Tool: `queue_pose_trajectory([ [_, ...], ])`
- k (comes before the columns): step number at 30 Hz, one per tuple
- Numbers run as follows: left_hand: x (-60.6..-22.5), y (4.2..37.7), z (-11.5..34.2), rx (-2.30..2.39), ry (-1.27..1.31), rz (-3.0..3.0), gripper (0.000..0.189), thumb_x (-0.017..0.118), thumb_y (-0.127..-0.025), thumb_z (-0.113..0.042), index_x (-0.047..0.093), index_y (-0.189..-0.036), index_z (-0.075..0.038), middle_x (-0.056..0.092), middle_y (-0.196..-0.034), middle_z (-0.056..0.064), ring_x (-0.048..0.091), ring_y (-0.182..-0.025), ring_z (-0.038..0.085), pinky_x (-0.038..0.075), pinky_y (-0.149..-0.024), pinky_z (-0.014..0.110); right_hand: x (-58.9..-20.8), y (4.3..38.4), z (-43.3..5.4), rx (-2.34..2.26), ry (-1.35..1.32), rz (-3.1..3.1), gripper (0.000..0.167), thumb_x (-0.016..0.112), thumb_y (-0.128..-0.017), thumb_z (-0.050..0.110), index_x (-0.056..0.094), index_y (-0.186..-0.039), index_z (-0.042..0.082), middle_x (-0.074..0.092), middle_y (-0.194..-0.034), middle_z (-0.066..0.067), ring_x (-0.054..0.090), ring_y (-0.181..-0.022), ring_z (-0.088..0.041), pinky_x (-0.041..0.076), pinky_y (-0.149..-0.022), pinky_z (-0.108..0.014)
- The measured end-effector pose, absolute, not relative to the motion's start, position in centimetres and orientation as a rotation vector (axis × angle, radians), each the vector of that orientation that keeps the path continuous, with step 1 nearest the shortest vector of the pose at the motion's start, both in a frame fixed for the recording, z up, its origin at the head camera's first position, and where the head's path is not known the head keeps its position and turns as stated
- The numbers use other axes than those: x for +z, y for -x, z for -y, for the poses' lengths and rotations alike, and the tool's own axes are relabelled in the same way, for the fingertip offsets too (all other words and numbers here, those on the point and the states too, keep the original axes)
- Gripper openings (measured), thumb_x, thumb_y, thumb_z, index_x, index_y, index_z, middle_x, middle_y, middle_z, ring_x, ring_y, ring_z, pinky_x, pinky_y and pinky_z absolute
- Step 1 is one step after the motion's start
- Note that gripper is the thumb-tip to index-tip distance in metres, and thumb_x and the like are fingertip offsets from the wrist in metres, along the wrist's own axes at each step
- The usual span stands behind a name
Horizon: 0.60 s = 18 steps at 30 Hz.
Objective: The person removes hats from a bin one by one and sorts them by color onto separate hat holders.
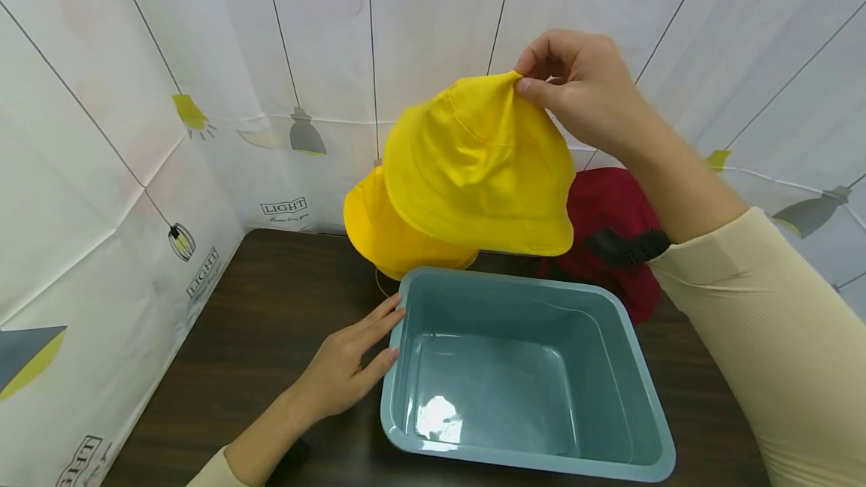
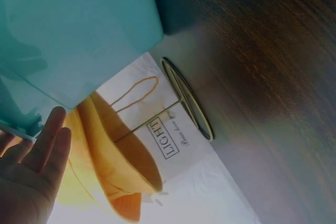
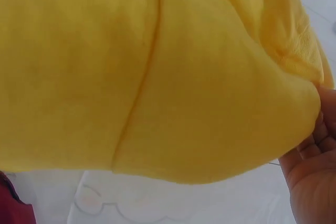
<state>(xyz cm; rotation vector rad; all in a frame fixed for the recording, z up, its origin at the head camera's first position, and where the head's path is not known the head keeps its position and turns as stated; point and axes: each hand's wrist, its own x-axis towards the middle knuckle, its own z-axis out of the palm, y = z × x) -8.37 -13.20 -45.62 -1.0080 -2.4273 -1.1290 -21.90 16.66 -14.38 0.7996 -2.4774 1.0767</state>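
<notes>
My right hand (image 1: 582,89) pinches the crown of a yellow bucket hat (image 1: 473,164) between thumb and fingers, holding it up over the back of a blue-green plastic basin (image 1: 501,307). In the right wrist view, its yellow cloth (image 3: 210,87) fills most of the picture. My left hand (image 1: 345,367) rests against the basin's left rim, fingers extended. Behind the basin, partly covered by the raised hat, is a second yellow hat (image 1: 386,239). Under it, the left wrist view shows a wire stand (image 2: 181,99) with a ring base. Nothing lies inside the basin.
A dark red hat (image 1: 616,194) sits behind the basin on the right, partly hidden by my right arm and the raised hat. The dark wood-grain table (image 1: 271,307) meets a white printed curtain (image 1: 325,43) at the back and left.
</notes>
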Motion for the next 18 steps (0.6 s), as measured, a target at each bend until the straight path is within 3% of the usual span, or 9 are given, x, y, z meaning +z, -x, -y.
queue_pose_trajectory([
  [8,-45.6,8.3,13.2,-1.132,1.003,2.419,0.054,0.063,-0.104,-0.018,0.050,-0.156,-0.007,0.037,-0.168,0.006,0.050,-0.144,0.026,0.049,-0.110,0.049,-15.5,23.9,-15.1,1.155,-0.803,2.417,0.005,0.064,-0.102,0.001,0.068,-0.099,0.003,0.064,-0.096,-0.001,0.060,-0.094,-0.018,0.054,-0.088,-0.023],
  [18,-45.5,8.3,13.1,-1.118,1.009,2.453,0.055,0.062,-0.105,-0.020,0.049,-0.157,-0.008,0.036,-0.168,0.005,0.049,-0.145,0.025,0.048,-0.110,0.050,-18.0,25.6,-14.5,1.192,-0.800,2.417,0.005,0.062,-0.102,0.000,0.067,-0.101,-0.002,0.066,-0.099,-0.011,0.060,-0.092,-0.017,0.052,-0.082,-0.020],
])
